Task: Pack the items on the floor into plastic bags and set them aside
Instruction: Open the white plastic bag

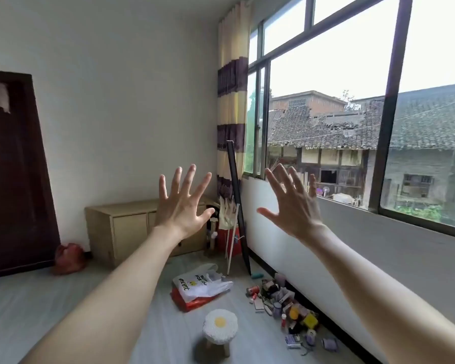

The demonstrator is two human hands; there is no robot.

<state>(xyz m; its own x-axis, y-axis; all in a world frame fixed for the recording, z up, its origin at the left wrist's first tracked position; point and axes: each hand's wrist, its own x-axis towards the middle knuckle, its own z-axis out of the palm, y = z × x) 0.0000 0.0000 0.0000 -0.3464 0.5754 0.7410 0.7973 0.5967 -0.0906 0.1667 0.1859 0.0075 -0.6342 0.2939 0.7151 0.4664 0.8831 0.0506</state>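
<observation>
We hold nothing: our left hand (180, 206) and right hand (292, 206) are both raised with fingers spread wide, backs toward the camera, thumbs pointing inward toward each other. The items (286, 308) lie well below and ahead of the hands, scattered on the floor (50, 306) in a loose line along the foot of the wall under the window (326, 101): small bottles, boxes, a red can and a yellow block among them, too small to name one by one. Just left of that clutter lie the bags (200, 287), a white printed one resting on a red one, flat on the floor and closer to our left arm's line. Nearer us stands a small stool (220, 328) with a white fuzzy seat and a yellow centre. The floor is pale grey. Farther back, a low wooden cabinet (132, 232) sits against the white wall, a dark door (13, 174) leans at the left with a red bag beside its foot, and a striped curtain (231, 101) hangs in the corner, with a dark pole (238, 211) leaning there. Both bare forearms stretch out from the lower corners, the hands level with each other and well apart.
</observation>
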